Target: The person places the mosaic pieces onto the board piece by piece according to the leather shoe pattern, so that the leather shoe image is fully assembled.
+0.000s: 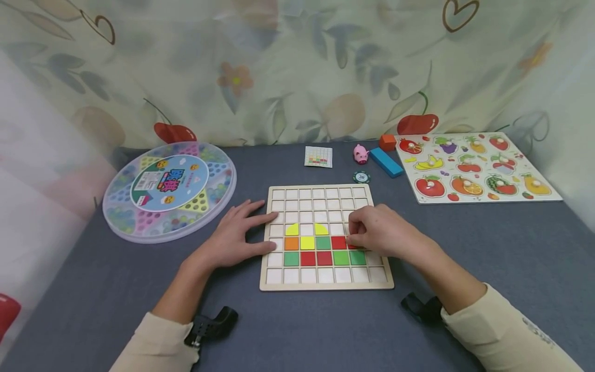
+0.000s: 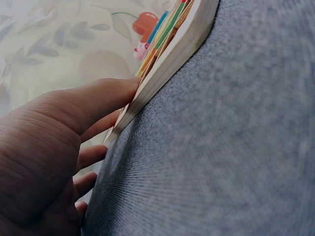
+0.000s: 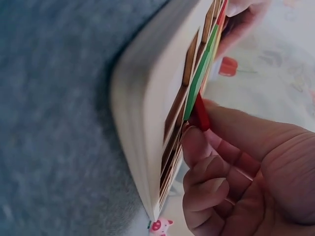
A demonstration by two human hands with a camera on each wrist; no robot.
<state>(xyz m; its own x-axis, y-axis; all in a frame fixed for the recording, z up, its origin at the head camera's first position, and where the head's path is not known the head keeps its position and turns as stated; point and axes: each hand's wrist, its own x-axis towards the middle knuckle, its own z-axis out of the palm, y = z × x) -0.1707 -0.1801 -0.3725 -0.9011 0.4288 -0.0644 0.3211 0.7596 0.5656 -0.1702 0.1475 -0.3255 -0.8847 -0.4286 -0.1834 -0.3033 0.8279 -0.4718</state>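
On the grid board at the table's centre, the right hand pinches a red tile with curled fingers just above the right end of the middle coloured row, while the left hand lies flat against the board's left edge.

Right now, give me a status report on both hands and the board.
Left hand flat, steadying grid board at its left edge. Right hand pinching a red tile at the board's right side. Nothing in the way.
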